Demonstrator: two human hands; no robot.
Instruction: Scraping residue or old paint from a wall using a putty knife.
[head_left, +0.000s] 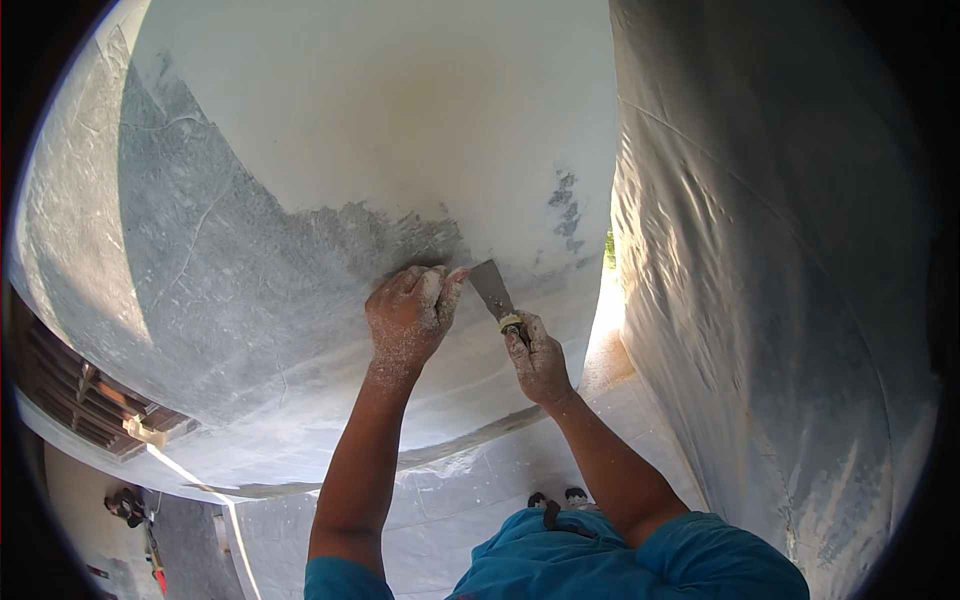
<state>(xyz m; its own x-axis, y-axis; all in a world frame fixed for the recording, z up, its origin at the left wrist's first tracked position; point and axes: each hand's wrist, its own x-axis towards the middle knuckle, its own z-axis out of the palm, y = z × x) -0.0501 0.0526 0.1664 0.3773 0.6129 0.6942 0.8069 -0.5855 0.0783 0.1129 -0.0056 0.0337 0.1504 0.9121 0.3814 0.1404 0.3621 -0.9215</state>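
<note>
My right hand (536, 356), dusted white, grips the handle of a putty knife (492, 289). Its flat metal blade points up and left, its tip close to my left thumb. My left hand (409, 307) is curled at the wall (300, 300), knuckles up and coated with white powder. Its fingertips are hidden, so whether it holds anything cannot be told. Smooth white putty (360, 97) covers the upper part of the wall. Around and left of my left hand the surface is rough grey, with a ragged border against the white.
A second grey wall (750, 247) rises close on my right, past a bright narrow gap (609, 300). A slatted wooden window or vent (75, 382) is at the left. Below lies the grey floor (442, 502), with a red-ended object (160, 579) at lower left.
</note>
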